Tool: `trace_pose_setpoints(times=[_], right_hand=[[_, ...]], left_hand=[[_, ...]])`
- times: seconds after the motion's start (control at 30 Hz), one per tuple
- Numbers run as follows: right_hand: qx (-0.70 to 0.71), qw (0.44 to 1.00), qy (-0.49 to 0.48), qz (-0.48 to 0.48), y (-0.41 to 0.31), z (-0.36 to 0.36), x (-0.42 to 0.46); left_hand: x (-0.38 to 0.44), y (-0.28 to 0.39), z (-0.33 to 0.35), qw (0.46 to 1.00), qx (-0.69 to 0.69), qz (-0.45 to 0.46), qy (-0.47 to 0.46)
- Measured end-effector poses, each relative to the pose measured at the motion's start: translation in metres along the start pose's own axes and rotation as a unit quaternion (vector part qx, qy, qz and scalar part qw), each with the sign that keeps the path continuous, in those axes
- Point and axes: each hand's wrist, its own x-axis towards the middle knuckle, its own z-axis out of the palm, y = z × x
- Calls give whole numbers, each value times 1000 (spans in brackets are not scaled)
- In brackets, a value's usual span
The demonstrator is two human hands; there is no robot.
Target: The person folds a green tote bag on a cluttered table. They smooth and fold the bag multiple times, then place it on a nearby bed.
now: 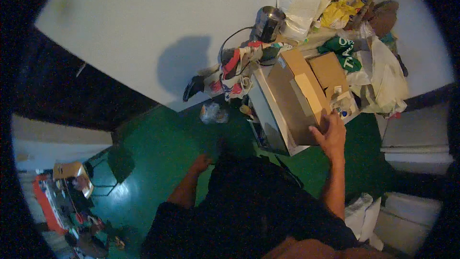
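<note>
My right hand [331,135] rests with spread fingers at the near end of a long brown cardboard box [298,104]; the thumb lies on its edge. The box lies on a white cabinet-like unit [267,115]. A second flat cardboard box [329,72] sits behind it to the right. Beyond my fingertips is a clear plastic bag with small items [343,104]. My left hand [202,163] hangs low beside my dark clothing, away from the boxes. Its fingers are dim and blurred, so whether it holds anything is unclear.
A metal kettle-like vessel [269,21], a yellow plastic bag [341,10], a green bag [343,52] and white plastic bags [388,75] crowd the far side. A clear plastic bundle [214,112] lies left of the unit. A cluttered red-edged surface [48,205] stands at lower left.
</note>
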Motion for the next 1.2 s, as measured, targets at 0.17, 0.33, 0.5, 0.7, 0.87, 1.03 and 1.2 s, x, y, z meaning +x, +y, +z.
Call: trace_pose_setpoints(times=[0.17, 0.33, 0.5, 0.7, 0.87, 1.03, 1.2], right_hand=[[-71, 996, 3, 49, -20, 15, 42], [-95, 995, 18, 34, -31, 37, 70], [-75, 996, 35, 29, -22, 58, 76], [-68, 995, 41, 64, -24, 57, 77], [-85, 992, 8, 94, -28, 47, 76], [-84, 990, 4, 111, -28, 44, 77], [-60, 992, 9, 115, -34, 44, 82]], left_hand=[[56, -104, -33, 992, 106, 51, 50], [62, -45, -108, 977, -127, -82, 151], [72, -90, -110, 976, -67, -29, 207], [51, -40, -91, 973, 219, 8, 66], [27, 17, -89, 971, -178, -152, 50], [69, 6, -106, 991, -125, -48, 5], [158, 56, -150, 952, -283, -113, -20]])
